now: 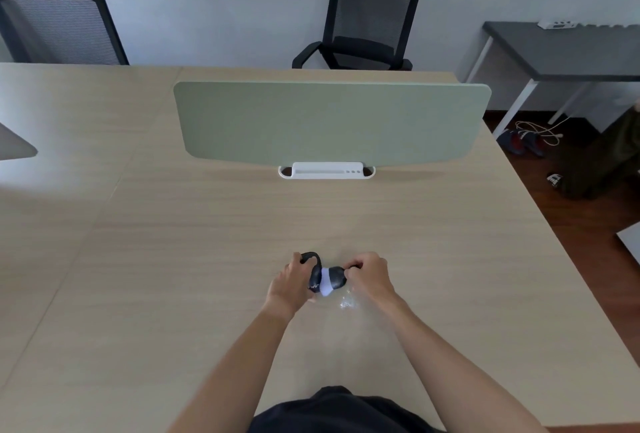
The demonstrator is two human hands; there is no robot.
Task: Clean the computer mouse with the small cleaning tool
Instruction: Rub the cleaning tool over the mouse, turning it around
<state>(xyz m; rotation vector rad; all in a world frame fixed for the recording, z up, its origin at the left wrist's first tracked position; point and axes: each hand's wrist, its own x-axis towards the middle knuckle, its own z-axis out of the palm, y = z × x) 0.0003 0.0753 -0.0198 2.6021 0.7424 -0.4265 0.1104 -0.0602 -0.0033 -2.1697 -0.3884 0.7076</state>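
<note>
Computer mouse (335, 278), dark, held between a person's two hands just above a pale wooden desk (207, 259).

The left hand (294, 285) curls around the mouse's left end, fingers wrapped over the top, with a dark looped cord (311, 257) arching just beyond its knuckles. A white band, perhaps a cloth or wipe (326, 285), crosses the mouse between the two grips; what it is cannot be told for sure. The right hand (369, 275) has its fingers bent tight at the mouse's right end, pinching something too small to make out. Just below the right hand lies a scrap of clear crinkled wrapping (347, 301). Well beyond both hands stands a green divider panel (329, 121).
</note>
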